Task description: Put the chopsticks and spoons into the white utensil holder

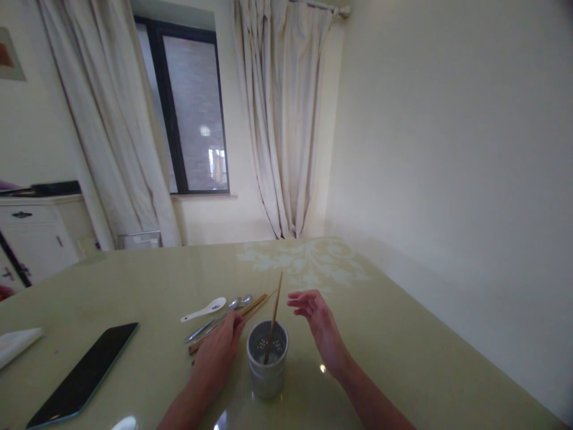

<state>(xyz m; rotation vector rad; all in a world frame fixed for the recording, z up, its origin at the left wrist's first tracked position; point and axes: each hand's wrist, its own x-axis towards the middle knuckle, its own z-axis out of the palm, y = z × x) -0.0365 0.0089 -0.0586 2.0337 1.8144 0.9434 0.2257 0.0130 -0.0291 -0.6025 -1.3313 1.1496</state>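
A grey metal utensil holder (267, 382) with small holes in its bottom stands upright on the table. One wooden chopstick (275, 304) leans inside it, its tip above the rim. Left of the holder, my left hand (218, 346) is closed on a chopstick (261, 306) over a bundle of other chopsticks; its fingertips are partly hidden. Beside the bundle lie metal spoons (234, 303) and a white ceramic spoon (206, 310). My right hand (320, 325) hovers right of the holder, fingers loosely bent and apart, with nothing in them.
A dark phone or tablet (87, 373) lies on the left of the glossy greenish table (403, 364). A white object (20, 343) sits at the far left edge. The wall (470, 179) runs along the table's right side; curtains (286, 119) hang behind it.
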